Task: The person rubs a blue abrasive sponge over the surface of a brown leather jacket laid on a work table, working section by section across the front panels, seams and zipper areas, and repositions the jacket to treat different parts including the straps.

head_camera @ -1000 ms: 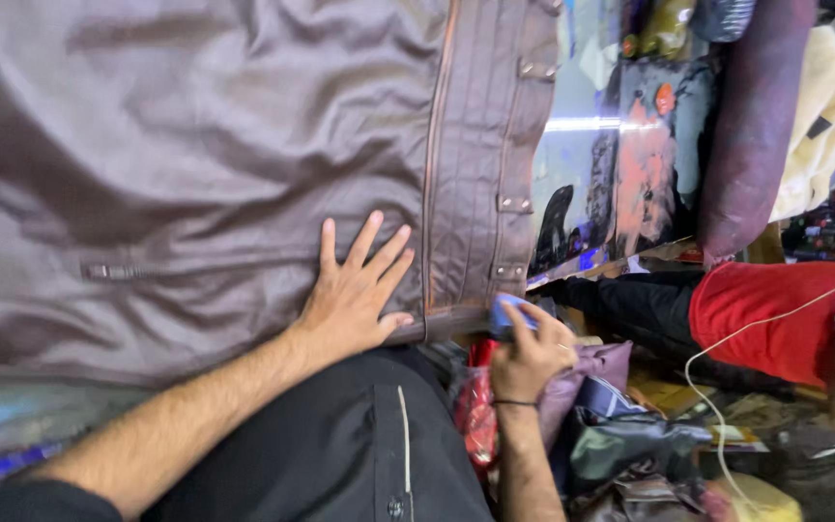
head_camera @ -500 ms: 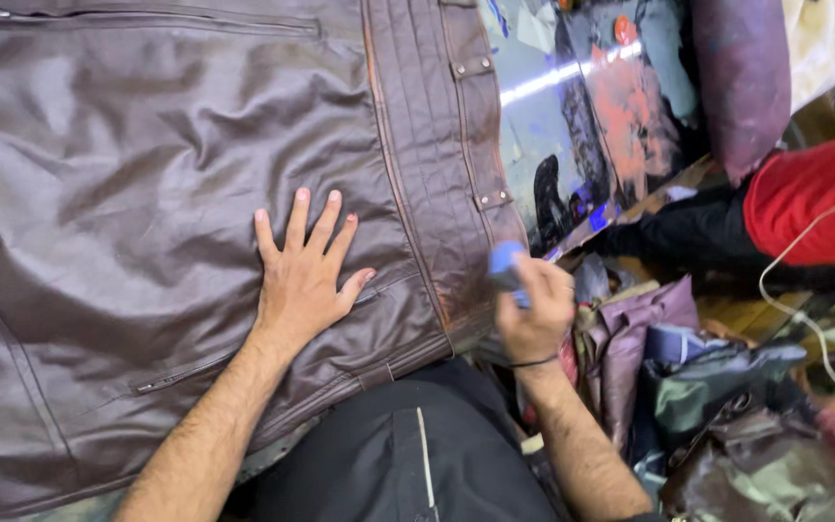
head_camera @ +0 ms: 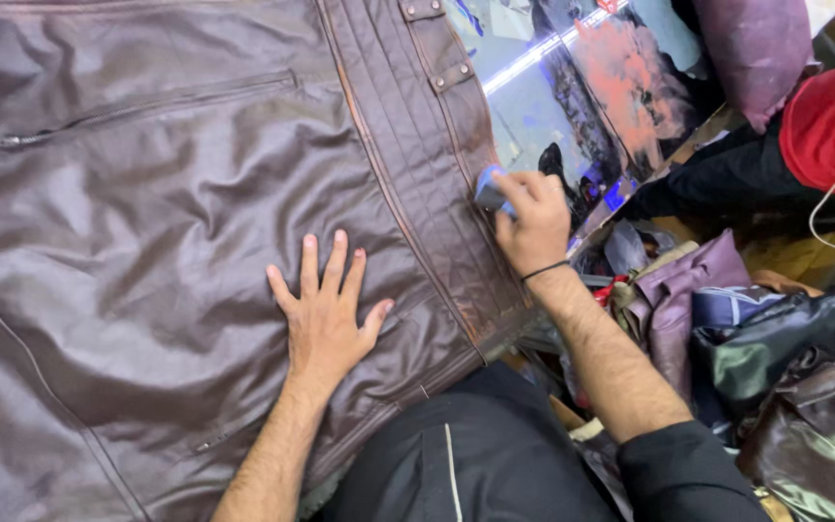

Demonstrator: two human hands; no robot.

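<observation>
While the left hand (head_camera: 326,314) lies flat with its fingers spread wide on the big brown leather jacket (head_camera: 147,242), the right hand (head_camera: 531,220) is closed around a small blue pad (head_camera: 491,189), pressing it on the jacket's stitched edge band (head_camera: 427,145). Past the right hand is a shiny, paint-stained table top (head_camera: 572,87). Beside the right arm sits a heap of purple and dark leather pieces (head_camera: 727,329). Beyond that, someone in red (head_camera: 833,121) sits near a purple cushion (head_camera: 751,48).
</observation>
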